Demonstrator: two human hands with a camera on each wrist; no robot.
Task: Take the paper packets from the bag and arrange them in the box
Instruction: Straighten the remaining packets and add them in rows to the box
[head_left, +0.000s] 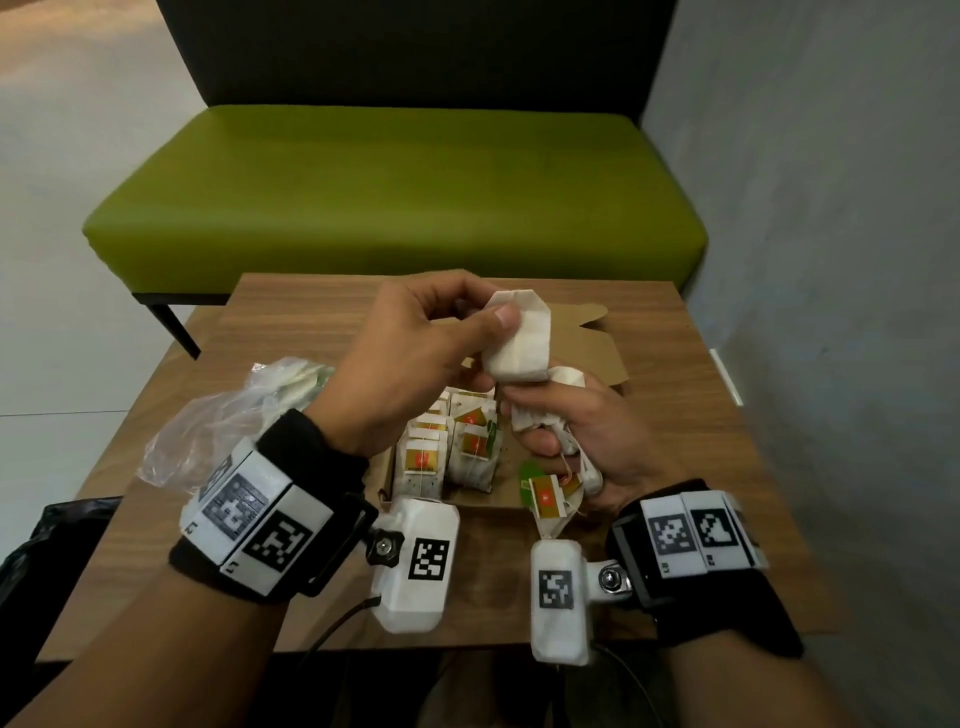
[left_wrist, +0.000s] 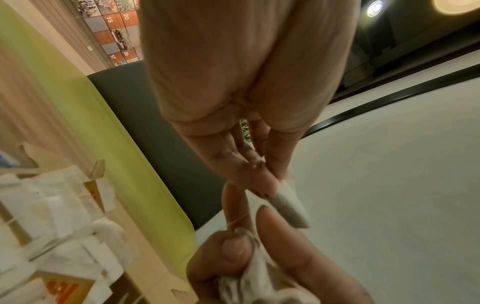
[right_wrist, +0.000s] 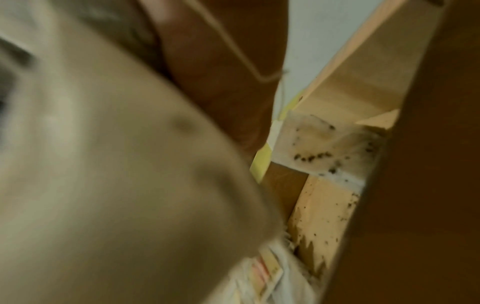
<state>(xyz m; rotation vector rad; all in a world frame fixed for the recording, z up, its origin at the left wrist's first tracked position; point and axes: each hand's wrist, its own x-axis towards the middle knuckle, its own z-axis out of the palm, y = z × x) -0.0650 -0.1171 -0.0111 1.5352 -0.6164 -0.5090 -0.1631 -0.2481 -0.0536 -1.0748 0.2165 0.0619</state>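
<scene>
While a crumpled clear plastic bag (head_left: 218, 415) lay left, both hands worked above the open brown cardboard box (head_left: 597, 358).
The left hand (head_left: 410, 358) pinched one white paper packet (head_left: 519, 338); the right hand (head_left: 587, 441) clutched several bunched white packets (head_left: 545, 415) over the box's stacked packets (head_left: 447, 452).

Above a wooden table (head_left: 291, 332), the left hand (head_left: 405, 358) is pinching a white tea bag (head_left: 519, 338) between thumb and fingers. The right hand (head_left: 582, 436) is clutching a bunch of tea bags (head_left: 540, 415), their paper tags (head_left: 548, 496) dangling below. Under both hands an open cardboard box (head_left: 597, 348) is holding rows of tea bags (head_left: 452, 452). A clear plastic bag (head_left: 208, 426) is lying left of the box, and a green bench (head_left: 395, 192) is standing beyond the table.
</scene>
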